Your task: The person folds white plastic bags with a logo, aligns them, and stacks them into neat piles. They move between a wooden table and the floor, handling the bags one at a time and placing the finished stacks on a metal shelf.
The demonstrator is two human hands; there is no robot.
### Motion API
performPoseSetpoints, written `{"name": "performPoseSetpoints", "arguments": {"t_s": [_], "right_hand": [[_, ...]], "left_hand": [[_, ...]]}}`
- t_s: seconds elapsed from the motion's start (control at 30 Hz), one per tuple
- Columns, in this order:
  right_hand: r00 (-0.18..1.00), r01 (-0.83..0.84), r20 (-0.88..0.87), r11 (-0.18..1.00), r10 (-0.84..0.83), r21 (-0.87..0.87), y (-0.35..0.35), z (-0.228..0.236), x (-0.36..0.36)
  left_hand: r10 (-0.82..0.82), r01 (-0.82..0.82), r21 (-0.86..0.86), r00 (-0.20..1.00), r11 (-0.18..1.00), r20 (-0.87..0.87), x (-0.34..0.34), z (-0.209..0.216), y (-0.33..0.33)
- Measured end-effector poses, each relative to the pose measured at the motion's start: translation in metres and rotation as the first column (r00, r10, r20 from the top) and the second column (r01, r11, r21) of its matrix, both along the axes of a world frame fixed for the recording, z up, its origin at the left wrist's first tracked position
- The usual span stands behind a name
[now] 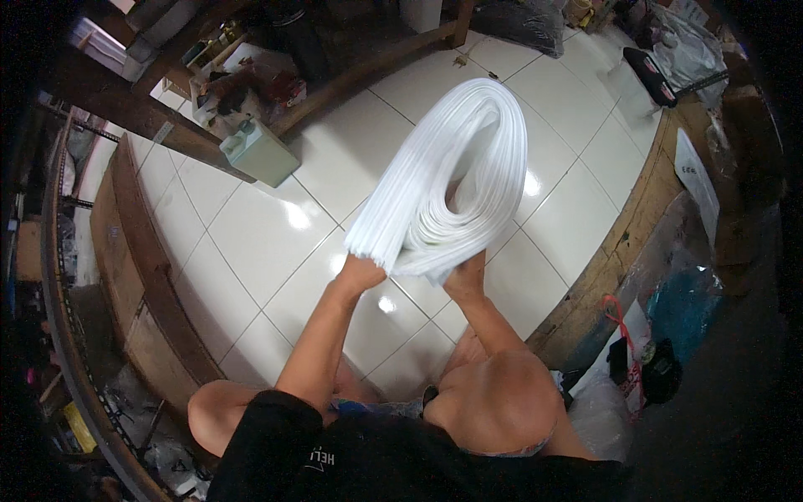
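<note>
A thick stack of white fabric sheets (418, 176), folded over into a loop, is held up in front of me above the tiled floor. Its many layers bend round at the far end, and an oval gap shows in the middle. My left hand (362, 273) is closed round the near left end of the stack. At the near right end, my right hand (465, 276) grips the layers from beneath. The fingers of both hands are mostly hidden by the fabric.
Glossy white tiles (259, 243) cover the floor. A pale green jerrycan (261, 153) stands at the far left beside a wooden frame. Wooden boards (146, 284) line the left side. On the right lie a cardboard edge (615, 251), plastic bags (687, 54) and a blue plastic package (682, 305).
</note>
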State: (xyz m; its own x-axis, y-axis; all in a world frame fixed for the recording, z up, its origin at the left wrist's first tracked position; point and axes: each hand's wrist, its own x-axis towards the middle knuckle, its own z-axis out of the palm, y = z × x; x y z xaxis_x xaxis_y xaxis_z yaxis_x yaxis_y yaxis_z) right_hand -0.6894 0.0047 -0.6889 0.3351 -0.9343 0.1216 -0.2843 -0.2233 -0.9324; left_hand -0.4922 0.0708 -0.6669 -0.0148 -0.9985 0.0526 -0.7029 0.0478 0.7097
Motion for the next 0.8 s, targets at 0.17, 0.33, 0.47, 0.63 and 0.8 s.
{"name": "performPoseSetpoints", "arguments": {"t_s": [0.17,0.33,0.47,0.63,0.8], "right_hand": [[0.997,0.028,0.069,0.989,-0.038,0.142,0.017,-0.007,0.002],[0.998,0.058,-0.007,0.998,-0.058,0.035,0.024,-0.009,0.001],[0.993,0.103,-0.060,0.994,-0.105,-0.038,0.023,-0.012,-0.004],[0.985,0.096,-0.132,0.988,-0.112,-0.123,0.023,-0.017,0.001],[0.961,0.110,-0.194,0.918,-0.195,-0.381,0.011,-0.034,-0.013]], "left_hand": [[0.010,0.002,0.050,0.969,0.999,-0.245,-0.012,-0.034,0.018],[-0.062,0.095,0.272,0.990,0.958,-0.128,-0.021,-0.018,0.019],[-0.127,0.216,0.240,0.933,0.946,-0.337,-0.025,0.025,-0.004],[-0.061,0.054,-0.051,0.987,0.997,-0.148,-0.019,-0.002,-0.006],[0.018,-0.033,-0.057,0.969,0.998,-0.248,-0.045,0.000,-0.008]]}}
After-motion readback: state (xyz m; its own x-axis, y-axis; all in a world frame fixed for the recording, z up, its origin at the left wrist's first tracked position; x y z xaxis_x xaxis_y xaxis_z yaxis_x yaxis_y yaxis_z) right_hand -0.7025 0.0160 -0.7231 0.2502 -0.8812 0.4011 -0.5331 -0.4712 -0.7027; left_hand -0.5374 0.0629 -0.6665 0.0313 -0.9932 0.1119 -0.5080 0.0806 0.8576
